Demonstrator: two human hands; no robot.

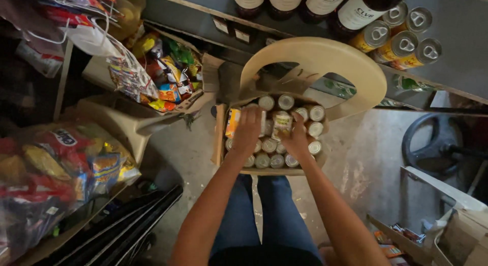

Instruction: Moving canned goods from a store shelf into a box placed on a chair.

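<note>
An open cardboard box packed with several small tin cans rests on the seat of a beige plastic chair. My left hand reaches into the left half of the box and lies over the cans there, beside an orange-labelled can at its left wall. My right hand is closed around a can with a pale label, which stands a little higher than the others in the middle of the box. My legs in blue jeans show below the box.
A shelf above the chair carries dark bottles and gold cans. At the left are an open carton of bright snack packets and large bags of chips. A steering wheel and boxes lie at the right.
</note>
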